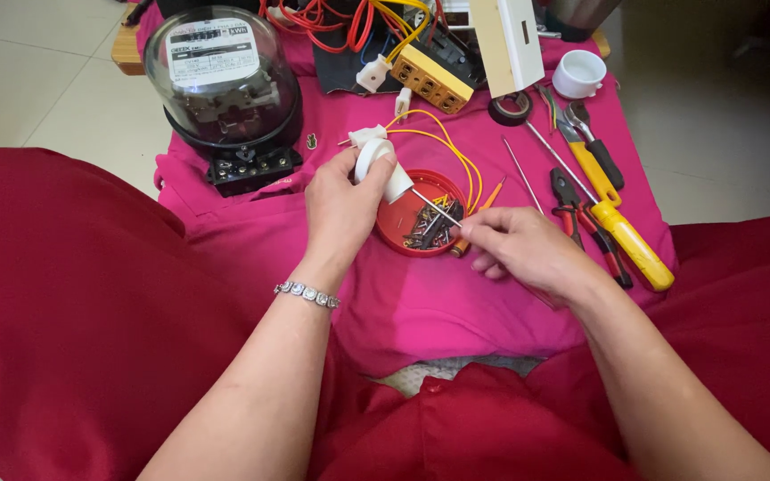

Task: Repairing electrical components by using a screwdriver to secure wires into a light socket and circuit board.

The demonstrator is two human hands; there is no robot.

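My left hand (342, 203) grips a white round lamp holder (382, 168) above the pink cloth (421, 303). Yellow wires (456, 156) run from the holder toward the back. My right hand (519, 245) holds a thin screwdriver (437, 207) whose metal tip points into the holder's lower end. Just below them sits a red dish (396, 233) filled with several dark screws. A silver bracelet circles my left wrist.
A glass-domed electricity meter (223, 85) stands at the back left. Red-handled pliers (572, 214), yellow-handled screwdrivers (630, 245), a wrench (594, 142), black tape roll (510, 109), white cup (578, 73), a yellow terminal block (431, 78) and tangled wires lie right and behind.
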